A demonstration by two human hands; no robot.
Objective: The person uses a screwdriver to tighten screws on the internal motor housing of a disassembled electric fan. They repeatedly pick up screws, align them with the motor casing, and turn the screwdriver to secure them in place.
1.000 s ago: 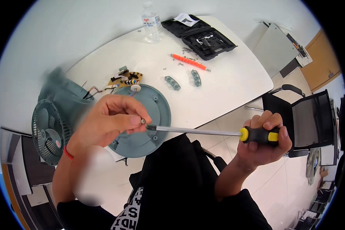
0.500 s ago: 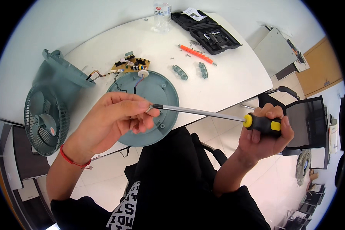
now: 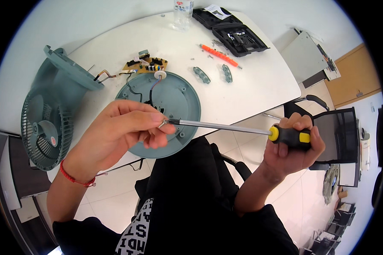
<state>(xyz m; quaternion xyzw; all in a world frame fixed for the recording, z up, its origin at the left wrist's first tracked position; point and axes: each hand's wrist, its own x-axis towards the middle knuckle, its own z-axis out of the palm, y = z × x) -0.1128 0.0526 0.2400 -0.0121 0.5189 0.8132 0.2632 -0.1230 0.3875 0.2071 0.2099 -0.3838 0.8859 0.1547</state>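
Observation:
My right hand [image 3: 294, 142] is wrapped round the black and yellow handle of a screwdriver [image 3: 225, 126], its shaft pointing left. Between thumb and fingers my left hand [image 3: 134, 127] pinches a small screw [image 3: 163, 123]; the screwdriver's dark tip meets it or lies right beside it, too small to tell which. Below and behind the left hand lies a round grey-green base [image 3: 184, 100], partly hidden by that hand. Wires run from the base to a circuit board [image 3: 147, 66] at its far edge. A grey-green fan [image 3: 47, 127] with a caged head lies to the left.
Two small green plastic parts [image 3: 227, 73] lie right of the base. Beyond them are an orange double-ended rod [image 3: 220, 55], loose screws, an open black tool case [image 3: 239, 39] and a clear bottle [image 3: 183, 15]. A black chair [image 3: 334, 134] stands right of the table [image 3: 259, 91].
The view has shifted slightly, so the table things sit a little differently in the picture. Both hands keep their grips, and the screwdriver tip stays at the screw.

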